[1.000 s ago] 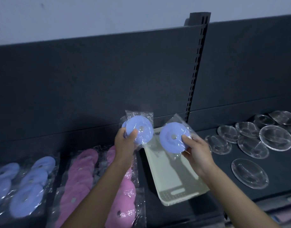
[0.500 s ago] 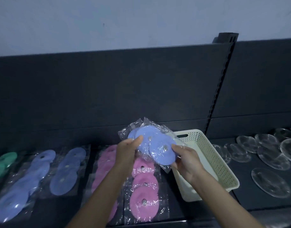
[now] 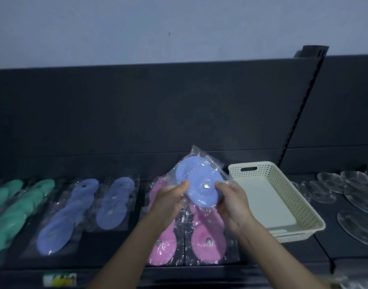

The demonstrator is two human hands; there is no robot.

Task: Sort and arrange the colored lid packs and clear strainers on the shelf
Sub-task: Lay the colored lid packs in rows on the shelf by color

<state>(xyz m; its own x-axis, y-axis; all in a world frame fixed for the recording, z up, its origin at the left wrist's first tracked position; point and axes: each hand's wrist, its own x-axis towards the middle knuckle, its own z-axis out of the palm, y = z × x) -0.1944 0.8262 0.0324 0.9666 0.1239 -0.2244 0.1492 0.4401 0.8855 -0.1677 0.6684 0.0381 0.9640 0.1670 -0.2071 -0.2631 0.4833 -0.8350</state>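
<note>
Centre of frame: two blue lid packs (image 3: 199, 184) now overlapped into one bundle, crinkled wrap sticking up at the top. A second ago held apart, one per hand; half a second ago just meeting.

Gripped from both sides: left hand (image 3: 170, 197) curled round the left edge, thumb on top; right hand (image 3: 233, 203) curled round the right edge, thumb on the front face. Held up off the shelf (image 3: 103, 247), in front of the two pink rows (image 3: 208, 245) at lower centre.

Framing shifted too. Cream basket (image 3: 283, 184) now at right centre, just beside the right hand. Newly in view at far left: green packs (image 3: 18, 209). Between green and pink: two blue rows (image 3: 116, 205) already laid out. Clear strainers (image 3: 356, 197) bunched at the right edge, apart from the basket.

Reading: pair merged for a single placement, most likely bound for the blue rows to the left. Pink directly beneath, so no place to set down here. Loose wrap and slick film, so some risk of one pack sliding off the other in transit.
</note>
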